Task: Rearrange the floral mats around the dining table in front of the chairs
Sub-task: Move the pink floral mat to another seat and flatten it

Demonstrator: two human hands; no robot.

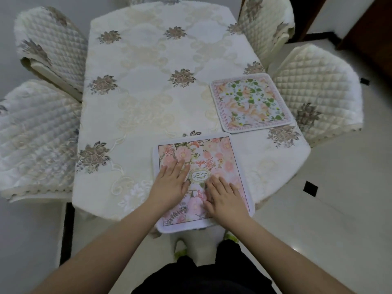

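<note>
A pink floral mat (214,155) with a white border and an oval emblem lies at the near end of the dining table (148,81), its near edge hanging slightly past the table's rim. My left hand (169,183) rests flat on its left half with fingers straight. My right hand (224,196) lies flat on its right half, fingers straight and together. A second floral mat (250,102), with green leaves and orange flowers, lies at the table's right edge in front of the near right chair (318,85).
The table wears a cream cloth with embroidered flower clusters. Quilted, covered chairs stand around it: two on the left (38,134) (53,45), another at the far right (265,24). White tiled floor lies to the right, a dark door frame (360,22) beyond.
</note>
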